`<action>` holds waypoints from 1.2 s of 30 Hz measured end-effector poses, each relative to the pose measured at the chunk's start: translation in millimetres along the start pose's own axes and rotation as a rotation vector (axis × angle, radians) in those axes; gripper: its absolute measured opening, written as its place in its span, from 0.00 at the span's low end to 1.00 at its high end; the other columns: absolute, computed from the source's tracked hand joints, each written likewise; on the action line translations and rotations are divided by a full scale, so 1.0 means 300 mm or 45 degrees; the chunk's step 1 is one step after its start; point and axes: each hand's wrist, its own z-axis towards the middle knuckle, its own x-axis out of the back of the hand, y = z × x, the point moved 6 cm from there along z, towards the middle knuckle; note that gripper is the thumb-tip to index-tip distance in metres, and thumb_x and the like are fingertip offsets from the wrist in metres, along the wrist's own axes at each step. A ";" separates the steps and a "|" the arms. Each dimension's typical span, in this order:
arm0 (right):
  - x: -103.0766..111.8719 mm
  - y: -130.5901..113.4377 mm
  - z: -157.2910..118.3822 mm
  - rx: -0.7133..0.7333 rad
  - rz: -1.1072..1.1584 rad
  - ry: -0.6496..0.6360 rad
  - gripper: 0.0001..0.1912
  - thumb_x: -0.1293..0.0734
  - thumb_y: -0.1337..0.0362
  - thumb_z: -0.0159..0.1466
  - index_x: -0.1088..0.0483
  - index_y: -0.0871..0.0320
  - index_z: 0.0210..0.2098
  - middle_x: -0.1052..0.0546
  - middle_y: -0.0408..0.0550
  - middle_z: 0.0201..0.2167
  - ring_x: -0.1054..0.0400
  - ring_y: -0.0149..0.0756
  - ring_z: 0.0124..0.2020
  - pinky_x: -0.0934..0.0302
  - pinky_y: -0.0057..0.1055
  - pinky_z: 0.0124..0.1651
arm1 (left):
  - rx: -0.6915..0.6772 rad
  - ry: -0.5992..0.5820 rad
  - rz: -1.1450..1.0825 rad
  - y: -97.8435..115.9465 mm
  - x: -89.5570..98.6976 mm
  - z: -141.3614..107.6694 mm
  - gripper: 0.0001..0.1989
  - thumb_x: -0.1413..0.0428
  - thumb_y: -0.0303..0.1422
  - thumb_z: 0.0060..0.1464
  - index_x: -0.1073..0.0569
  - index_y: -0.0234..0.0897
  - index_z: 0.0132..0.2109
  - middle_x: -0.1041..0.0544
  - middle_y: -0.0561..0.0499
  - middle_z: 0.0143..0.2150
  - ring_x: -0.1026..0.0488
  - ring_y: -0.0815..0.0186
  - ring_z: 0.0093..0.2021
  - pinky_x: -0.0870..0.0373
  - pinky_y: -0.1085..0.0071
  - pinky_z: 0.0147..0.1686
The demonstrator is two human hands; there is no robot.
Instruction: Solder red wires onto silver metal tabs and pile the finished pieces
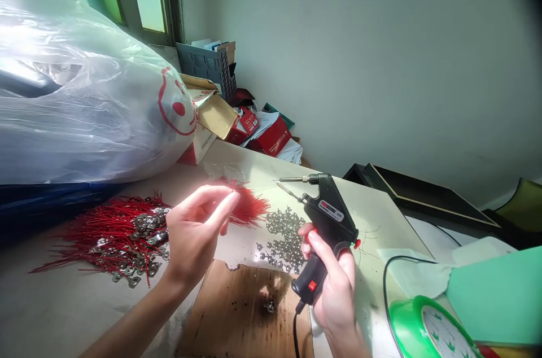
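The left hand [197, 234] pinches what looks like a single red wire [232, 186] between thumb and forefinger, though the glare makes it hard to be sure. The right hand [334, 293] wraps around the grip of a black soldering gun [330, 217], its tip pointing away above a scatter of metal lugs [285, 239]. A tuft of red wires [249, 206] lies just beyond the left hand, with a heap of red wires with lugs [116, 239] to its left. A scorched wooden board [241, 310] sits below, near a roll of green tape [427, 330].
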 end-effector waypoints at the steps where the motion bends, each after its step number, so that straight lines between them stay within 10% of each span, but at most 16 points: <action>1: -0.001 -0.001 -0.001 0.004 -0.003 -0.002 0.15 0.25 0.54 0.61 0.21 0.49 0.46 0.22 0.46 0.40 0.35 0.33 0.32 0.36 0.29 0.32 | -0.008 0.006 -0.002 0.001 0.002 0.002 0.08 0.36 0.39 0.58 0.21 0.39 0.38 0.28 0.57 0.25 0.35 0.74 0.20 0.37 0.75 0.20; 24: 0.015 0.024 0.011 -0.043 0.027 0.025 0.08 0.23 0.54 0.58 0.22 0.47 0.35 0.26 0.47 0.31 0.35 0.40 0.33 0.40 0.38 0.36 | -0.330 0.290 -0.036 0.078 0.105 0.056 0.03 0.34 0.32 0.57 0.18 0.43 0.39 0.21 0.55 0.39 0.28 0.70 0.32 0.31 0.70 0.30; 36: -0.016 -0.009 -0.005 0.109 -0.265 -0.094 0.14 0.26 0.53 0.62 0.21 0.51 0.45 0.20 0.50 0.42 0.30 0.41 0.38 0.33 0.41 0.44 | -0.005 -0.443 0.191 0.025 -0.004 0.070 0.10 0.33 0.41 0.56 0.18 0.40 0.40 0.19 0.54 0.35 0.26 0.69 0.33 0.31 0.73 0.33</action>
